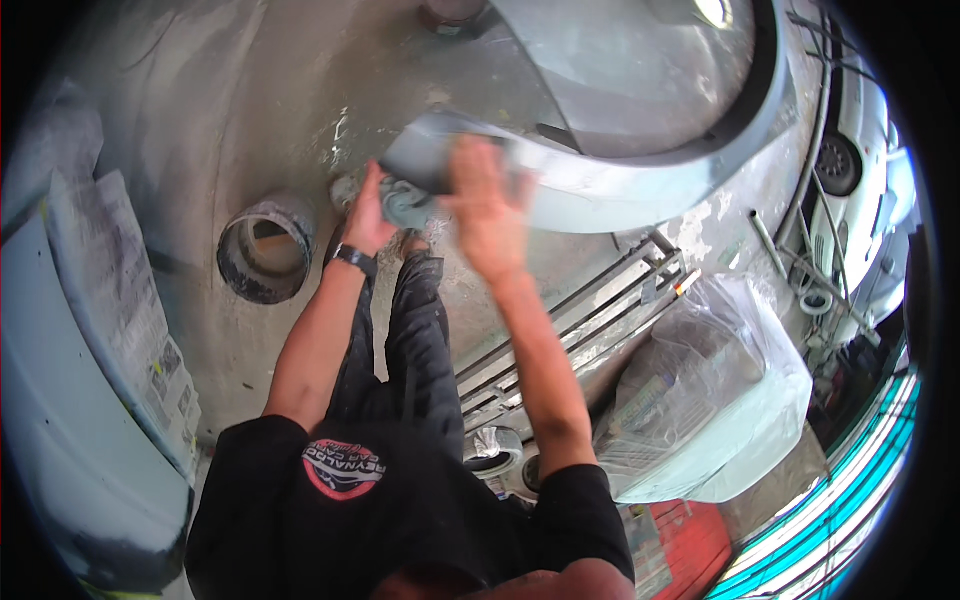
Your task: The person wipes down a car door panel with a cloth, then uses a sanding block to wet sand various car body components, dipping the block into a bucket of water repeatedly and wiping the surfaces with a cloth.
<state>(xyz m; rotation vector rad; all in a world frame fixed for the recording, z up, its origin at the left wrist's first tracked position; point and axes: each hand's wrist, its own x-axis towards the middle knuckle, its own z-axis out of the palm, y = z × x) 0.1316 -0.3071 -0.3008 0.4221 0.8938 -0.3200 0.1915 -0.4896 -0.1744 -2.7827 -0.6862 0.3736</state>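
A long curved grey panel [640, 190], like a car bumper, stretches across the upper middle. My left hand [370, 210] is at its left end, fingers curled, beside a crumpled grey-green bunch [405, 205], perhaps cloth; I cannot make out exactly what the fingers grip. My right hand [485, 200] lies over the panel near that end, smeared by motion, with something dark beneath or beside it that is too blurred to name.
A dirty bucket [265, 250] stands left of my legs. A paper-masked panel [110, 320] fills the left edge. Metal rails [570, 340], a plastic-covered panel [700, 390] and tires [492, 455] lie at lower right. Cars [850, 200] stand at far right.
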